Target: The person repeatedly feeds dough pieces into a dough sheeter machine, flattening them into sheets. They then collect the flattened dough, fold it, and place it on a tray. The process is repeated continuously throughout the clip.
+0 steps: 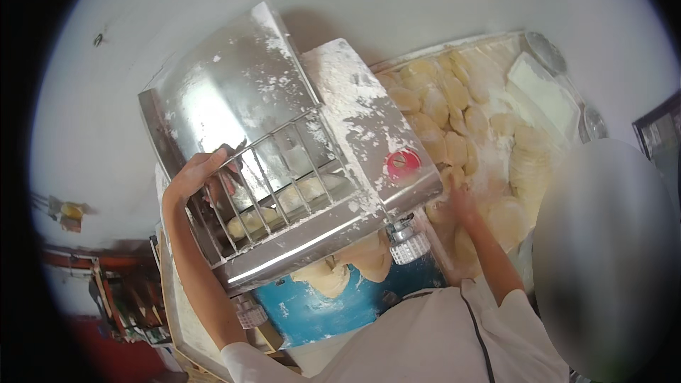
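Note:
A floury metal dough sheeter (340, 117) stands before me, with a wire guard (271, 181) over its roller opening. My left hand (205, 170) is at the guard's upper left corner, its thumb over the top bar and its fingers partly behind the bars. Pale dough pieces (255, 221) lie inside, behind the guard. Flattened dough (324, 276) hangs below the machine over a blue surface (314, 319). My right hand (457, 197), somewhat blurred, touches or hovers over dough rounds (455, 149) on the floured table at the right; its grip is unclear.
A white block-like container (542, 96) and metal scoops (545, 50) lie at the table's far right. A red knob (403, 163) and a knurled metal knob (409, 244) stick out from the machine. A blurred rounded object fills the right foreground.

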### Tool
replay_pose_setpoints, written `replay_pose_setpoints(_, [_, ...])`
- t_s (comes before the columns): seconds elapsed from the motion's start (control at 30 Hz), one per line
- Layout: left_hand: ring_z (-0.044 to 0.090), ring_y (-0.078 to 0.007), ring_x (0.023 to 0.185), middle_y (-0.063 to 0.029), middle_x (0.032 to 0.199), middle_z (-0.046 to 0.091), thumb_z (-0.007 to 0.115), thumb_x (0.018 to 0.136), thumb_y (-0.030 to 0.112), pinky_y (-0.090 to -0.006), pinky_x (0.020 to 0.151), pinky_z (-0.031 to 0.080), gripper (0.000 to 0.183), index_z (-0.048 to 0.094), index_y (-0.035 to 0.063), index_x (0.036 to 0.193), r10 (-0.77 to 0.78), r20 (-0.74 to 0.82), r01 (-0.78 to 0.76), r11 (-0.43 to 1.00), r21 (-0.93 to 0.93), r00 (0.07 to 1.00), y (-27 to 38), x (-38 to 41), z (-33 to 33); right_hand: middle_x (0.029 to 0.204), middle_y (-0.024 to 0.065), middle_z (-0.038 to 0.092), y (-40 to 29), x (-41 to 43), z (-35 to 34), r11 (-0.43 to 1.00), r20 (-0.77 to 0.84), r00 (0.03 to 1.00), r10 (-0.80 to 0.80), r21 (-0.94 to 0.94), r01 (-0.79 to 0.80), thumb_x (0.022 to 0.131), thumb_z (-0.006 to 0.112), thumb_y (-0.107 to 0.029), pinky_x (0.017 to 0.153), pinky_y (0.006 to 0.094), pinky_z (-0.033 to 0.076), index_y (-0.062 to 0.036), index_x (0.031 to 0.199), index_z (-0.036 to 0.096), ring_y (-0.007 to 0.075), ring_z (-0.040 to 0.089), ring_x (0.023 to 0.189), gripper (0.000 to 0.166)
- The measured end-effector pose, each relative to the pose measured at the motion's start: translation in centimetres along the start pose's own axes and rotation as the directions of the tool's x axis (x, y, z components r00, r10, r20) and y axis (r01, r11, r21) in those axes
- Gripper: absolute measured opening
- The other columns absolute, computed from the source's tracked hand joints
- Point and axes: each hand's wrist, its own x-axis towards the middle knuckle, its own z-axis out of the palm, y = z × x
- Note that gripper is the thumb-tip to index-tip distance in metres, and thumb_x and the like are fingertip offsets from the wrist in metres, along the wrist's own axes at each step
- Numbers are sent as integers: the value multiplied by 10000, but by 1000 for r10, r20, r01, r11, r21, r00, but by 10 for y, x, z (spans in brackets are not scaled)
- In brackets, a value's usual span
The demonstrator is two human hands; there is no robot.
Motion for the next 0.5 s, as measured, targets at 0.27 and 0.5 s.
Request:
replay_pose_setpoints(0.27, [527,-185,374,-152,637,645,431,900,623,-287,352,413,659,615,-9,926,-28,-68,30,999,41,997,10,1,7,1268,376,437,-25,4,12,923,-189,982,-9,-380,-64,605,781,-541,922,483,447,-114,1467,209,451,515,1135,1119])
replay_pose_setpoints(0.5, [523,-158,385,-127,641,650,420,932,552,-283,352,414,581,622,8,912,-48,-129,57,996,66,991,3,-3,9,915,221,658,1,25,-23,967,-5,988,-155,-203,151,677,695,-303,738,435,533,-92,1328,464,346,670,804,723])
